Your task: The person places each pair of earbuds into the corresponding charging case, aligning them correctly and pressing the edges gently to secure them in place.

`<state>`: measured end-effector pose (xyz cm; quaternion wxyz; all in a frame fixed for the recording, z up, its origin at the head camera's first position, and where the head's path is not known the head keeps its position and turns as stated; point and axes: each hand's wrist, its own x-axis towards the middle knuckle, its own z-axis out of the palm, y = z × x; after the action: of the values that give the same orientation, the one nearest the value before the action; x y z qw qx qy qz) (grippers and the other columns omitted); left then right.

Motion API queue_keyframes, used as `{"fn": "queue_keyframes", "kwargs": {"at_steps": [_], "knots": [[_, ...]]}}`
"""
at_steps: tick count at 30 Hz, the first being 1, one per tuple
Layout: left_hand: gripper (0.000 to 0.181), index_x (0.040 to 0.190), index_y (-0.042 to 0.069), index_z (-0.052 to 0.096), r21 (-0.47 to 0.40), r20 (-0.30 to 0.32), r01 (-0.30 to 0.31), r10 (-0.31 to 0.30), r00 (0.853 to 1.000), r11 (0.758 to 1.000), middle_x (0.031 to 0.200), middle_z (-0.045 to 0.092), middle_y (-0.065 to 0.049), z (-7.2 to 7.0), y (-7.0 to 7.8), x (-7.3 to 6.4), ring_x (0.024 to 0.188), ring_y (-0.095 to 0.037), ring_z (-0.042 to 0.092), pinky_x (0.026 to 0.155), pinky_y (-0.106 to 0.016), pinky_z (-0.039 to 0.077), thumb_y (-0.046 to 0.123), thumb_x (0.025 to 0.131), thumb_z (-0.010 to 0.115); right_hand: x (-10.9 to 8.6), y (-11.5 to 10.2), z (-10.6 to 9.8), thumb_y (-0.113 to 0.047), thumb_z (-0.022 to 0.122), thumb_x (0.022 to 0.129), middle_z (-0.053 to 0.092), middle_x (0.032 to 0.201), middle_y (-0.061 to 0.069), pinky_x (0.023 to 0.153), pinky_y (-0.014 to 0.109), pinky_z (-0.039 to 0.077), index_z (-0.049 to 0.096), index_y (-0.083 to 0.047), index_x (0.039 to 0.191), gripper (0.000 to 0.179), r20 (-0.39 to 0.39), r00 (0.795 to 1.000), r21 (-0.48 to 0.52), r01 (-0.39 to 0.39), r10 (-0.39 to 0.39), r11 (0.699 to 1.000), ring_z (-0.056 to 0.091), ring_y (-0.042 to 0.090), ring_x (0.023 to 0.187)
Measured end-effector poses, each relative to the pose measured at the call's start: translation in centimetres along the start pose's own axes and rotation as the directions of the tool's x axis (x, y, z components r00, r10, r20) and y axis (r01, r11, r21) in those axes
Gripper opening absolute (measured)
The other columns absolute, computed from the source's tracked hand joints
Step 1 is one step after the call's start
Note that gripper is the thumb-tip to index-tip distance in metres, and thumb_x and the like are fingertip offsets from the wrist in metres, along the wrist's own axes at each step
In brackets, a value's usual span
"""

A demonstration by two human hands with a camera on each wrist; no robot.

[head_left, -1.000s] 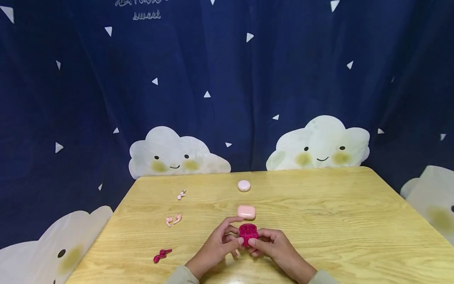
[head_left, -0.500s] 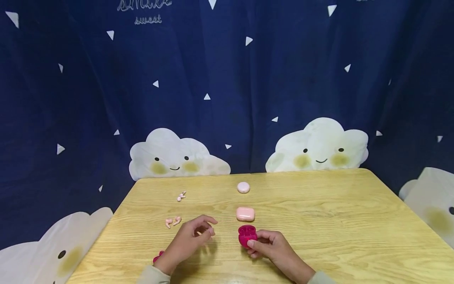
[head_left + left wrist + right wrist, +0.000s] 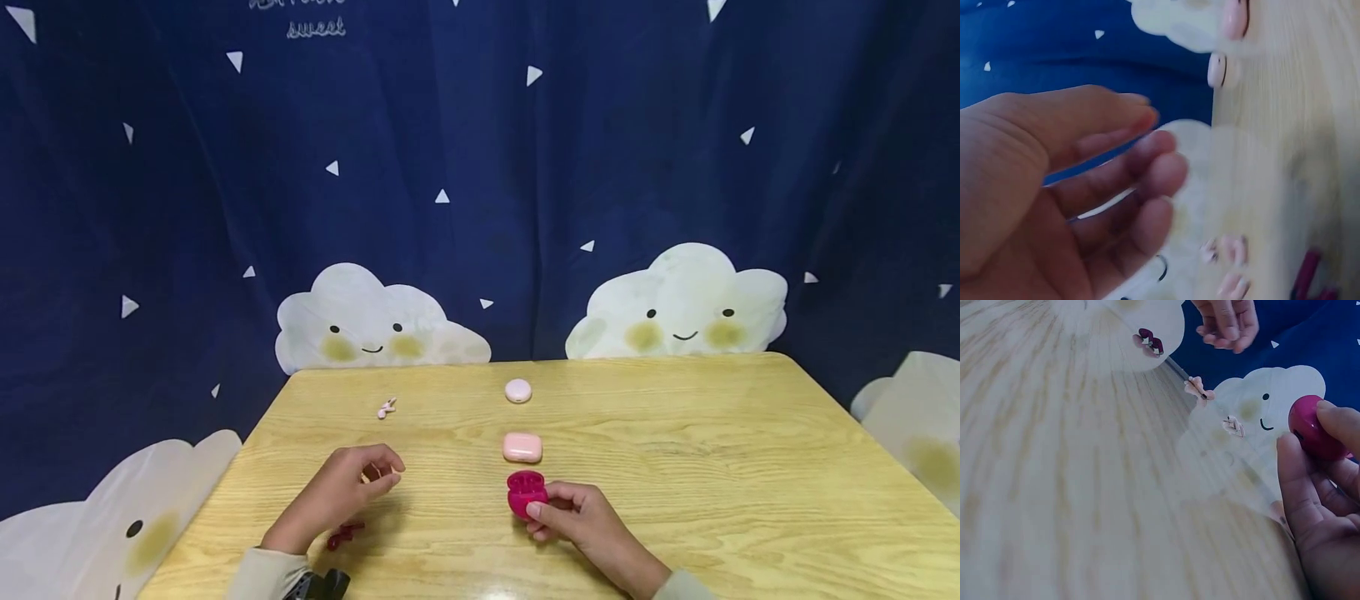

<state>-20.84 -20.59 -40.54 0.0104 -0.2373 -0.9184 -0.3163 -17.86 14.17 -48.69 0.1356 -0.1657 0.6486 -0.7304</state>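
Observation:
My right hand (image 3: pixel 581 521) grips a magenta earbud case (image 3: pixel 527 498), thumb at its front and fingers behind; its lid stands up. In the right wrist view the rounded case (image 3: pixel 1317 428) sits between thumb and fingers. To the left, my left hand (image 3: pixel 337 492) hovers over the table with loosely bent fingers and nothing in them. Two magenta earbuds (image 3: pixel 345 535) lie below that hand, partly in its shadow. A pair of pink earbuds (image 3: pixel 1199 389) is hidden behind the left hand in the head view.
Pale pink earbuds (image 3: pixel 386 408) lie at the back left of the wooden table (image 3: pixel 712 467). Beyond the held case rest a closed pink case (image 3: pixel 522 447) and a round pale pink case (image 3: pixel 518 391). A dark blue curtain (image 3: pixel 480 167) hangs behind the table.
My left hand has let go of the magenta case and moved left, to over the earbuds. The right hand keeps hold of the case in nearly the same place.

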Motion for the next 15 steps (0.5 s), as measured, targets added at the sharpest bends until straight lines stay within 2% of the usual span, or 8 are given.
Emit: {"fn": "queue_keyframes", "kwargs": {"at_steps": [3, 9, 13, 15], "knots": [[0.003, 0.091, 0.016, 0.067, 0.060, 0.025, -0.028, 0.027, 0.999, 0.998, 0.074, 0.059, 0.012, -0.6, -0.2, 0.0, 0.066, -0.004, 0.053, 0.061, -0.024, 0.045, 0.015, 0.088, 0.069, -0.1, -0.2, -0.1, -0.013, 0.065, 0.092, 0.066, 0.098, 0.029, 0.074, 0.033, 0.057, 0.061, 0.013, 0.109, 0.032, -0.006, 1.000, -0.002, -0.002, 0.002, 1.000, 0.069, 0.020, 0.084], [0.009, 0.084, 0.015, 0.065, 0.095, 0.049, -0.048, 0.044, 0.998, 0.994, 0.068, 0.054, 0.012, -0.9, -0.4, 0.0, 0.060, -0.002, 0.049, 0.058, -0.023, 0.042, 0.009, 0.085, 0.071, -0.2, -0.4, -0.3, -0.012, 0.065, 0.092, 0.066, 0.099, 0.028, 0.075, 0.033, 0.057, 0.060, 0.014, 0.109, 0.032, -0.007, 1.000, 0.007, 0.007, -0.007, 1.000, 0.068, 0.021, 0.084], [0.010, 0.083, 0.015, 0.064, 0.138, 0.071, -0.029, 0.019, 0.997, 0.990, 0.068, 0.054, 0.013, -1.0, -0.8, -0.6, 0.059, 0.000, 0.047, 0.057, -0.023, 0.042, 0.008, 0.083, 0.072, -0.1, -0.1, -0.1, -0.011, 0.066, 0.091, 0.068, 0.096, 0.025, 0.073, 0.033, 0.057, 0.060, 0.014, 0.108, 0.031, 0.004, 1.000, 0.019, 0.023, -0.023, 1.000, 0.069, 0.019, 0.083], [0.010, 0.083, 0.015, 0.064, 0.156, 0.074, 0.001, -0.013, 0.997, 0.988, 0.068, 0.054, 0.012, -1.1, -1.0, -1.1, 0.059, -0.001, 0.047, 0.057, -0.024, 0.041, 0.009, 0.082, 0.072, 0.0, 0.0, 0.0, -0.011, 0.066, 0.091, 0.068, 0.097, 0.025, 0.073, 0.033, 0.057, 0.060, 0.014, 0.108, 0.031, 0.011, 1.000, 0.020, 0.022, -0.022, 1.000, 0.069, 0.019, 0.083]]}}
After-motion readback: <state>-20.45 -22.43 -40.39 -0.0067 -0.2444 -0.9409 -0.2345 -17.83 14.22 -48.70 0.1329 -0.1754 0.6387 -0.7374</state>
